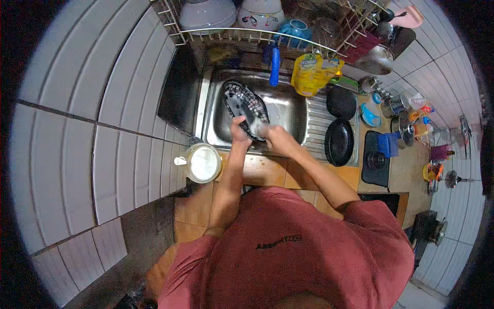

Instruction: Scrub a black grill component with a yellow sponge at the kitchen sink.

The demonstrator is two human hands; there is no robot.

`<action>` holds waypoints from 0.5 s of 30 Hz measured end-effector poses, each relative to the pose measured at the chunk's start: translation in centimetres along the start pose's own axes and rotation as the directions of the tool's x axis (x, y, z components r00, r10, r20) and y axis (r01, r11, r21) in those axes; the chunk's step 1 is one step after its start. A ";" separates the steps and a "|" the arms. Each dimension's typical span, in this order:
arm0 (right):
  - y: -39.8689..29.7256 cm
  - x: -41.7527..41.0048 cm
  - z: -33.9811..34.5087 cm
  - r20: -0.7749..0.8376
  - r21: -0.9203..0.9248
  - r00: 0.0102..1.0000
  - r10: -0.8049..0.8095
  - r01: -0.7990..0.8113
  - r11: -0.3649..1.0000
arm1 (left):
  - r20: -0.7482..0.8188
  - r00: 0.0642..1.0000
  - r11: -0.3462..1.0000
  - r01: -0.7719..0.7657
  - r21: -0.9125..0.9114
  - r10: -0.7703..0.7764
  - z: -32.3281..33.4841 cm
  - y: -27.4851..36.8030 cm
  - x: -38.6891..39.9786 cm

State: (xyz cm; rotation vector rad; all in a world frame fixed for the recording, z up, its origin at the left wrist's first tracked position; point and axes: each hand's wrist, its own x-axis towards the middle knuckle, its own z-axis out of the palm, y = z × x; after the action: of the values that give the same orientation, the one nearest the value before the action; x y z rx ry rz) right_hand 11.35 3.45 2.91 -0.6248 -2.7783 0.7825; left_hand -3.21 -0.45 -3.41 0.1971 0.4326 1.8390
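My left hand [240, 132] grips the near rim of a black oval-looking pan [241, 102], held tilted over the stainless steel sink [287, 133]. Its inner face is glossy, with pale reflections along one side. My right hand [279, 138] is closed at the pan's near right edge. A pale, blurred scrubber-like thing [258, 127] shows at its fingertips against the pan; motion blur hides what it is exactly. Part of the pan's near rim is hidden by my fingers.
Two black pans [339, 143] [341, 102] rest on the ribbed drainboard [314, 131]. A lidded pitcher [203, 163] stands left of the sink. Above hang a yellow pouch [308, 75] and a blue handle [274, 65], below a wire dish rack [247, 31]. A gas stove [374, 170] is at right.
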 end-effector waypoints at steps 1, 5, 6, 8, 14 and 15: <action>-0.1 -0.4 0.6 0.029 0.101 1.000 -0.012 0.009 0.995 | -0.010 1.000 1.000 0.018 0.023 -0.018 0.1 0.4 -0.1; 0.4 0.1 -0.3 -0.101 0.276 0.991 0.085 -0.054 0.960 | 0.047 0.997 0.996 0.069 -0.052 -0.067 0.0 0.0 -1.2; -0.4 0.8 -2.1 -0.095 0.245 0.973 0.209 -0.181 0.953 | 0.186 0.971 0.983 0.166 -0.084 -0.148 1.3 0.2 -1.5; -0.2 2.7 -2.7 -0.399 0.231 0.904 0.150 -0.059 0.971 | 0.092 0.989 0.988 0.124 -0.092 -0.116 1.2 -0.8 -1.5; -1.1 4.2 -0.3 -0.355 0.130 0.928 -0.110 0.166 0.978 | 0.146 0.989 0.967 0.066 -0.248 -0.030 -0.1 -1.3 -0.2; -1.3 3.4 -0.4 -0.288 0.134 0.939 -0.187 0.233 0.963 | 0.373 0.927 0.934 0.171 -0.313 -0.045 -0.1 -0.3 0.3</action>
State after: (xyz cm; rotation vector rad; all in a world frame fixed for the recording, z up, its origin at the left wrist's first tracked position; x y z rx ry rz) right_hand 7.95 4.08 4.15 -0.3643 -2.4466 0.8034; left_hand -3.07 -0.09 -3.68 0.2604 -0.1329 1.6892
